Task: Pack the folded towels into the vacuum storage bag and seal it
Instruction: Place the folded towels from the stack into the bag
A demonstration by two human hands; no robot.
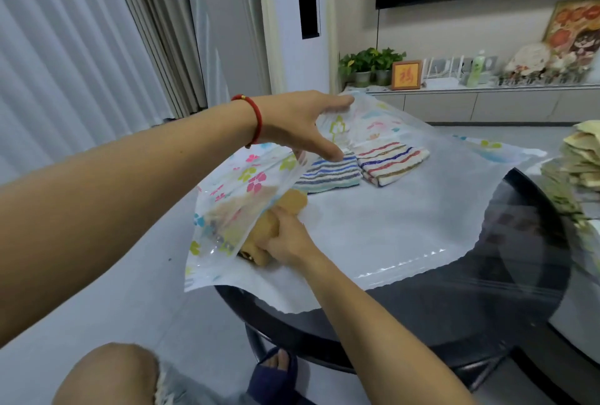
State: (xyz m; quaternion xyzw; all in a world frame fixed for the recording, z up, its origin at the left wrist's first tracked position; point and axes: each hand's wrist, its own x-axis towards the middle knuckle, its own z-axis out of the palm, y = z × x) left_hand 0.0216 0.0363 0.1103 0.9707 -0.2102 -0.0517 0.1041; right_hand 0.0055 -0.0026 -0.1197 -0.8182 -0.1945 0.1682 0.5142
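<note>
Yellow folded towel (276, 226) at near left of bag mouth, half under lifted top sheet, right hand (285, 240) closed on its near edge. Vacuum storage bag (373, 219) lies flat across dark round surface (454, 307), flower-print top layer raised at left. Left hand (302, 127) pinches that layer, holding it up above towel. Two striped towels (360, 166) deeper inside bag, side by side, far of both hands. Stack of more towels (581, 158) at far right edge.

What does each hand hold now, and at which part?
Left hand lifts the flower-printed plastic storage bag by its upper sheet's edge. Right hand grips the yellow folded towel at its near end.
</note>
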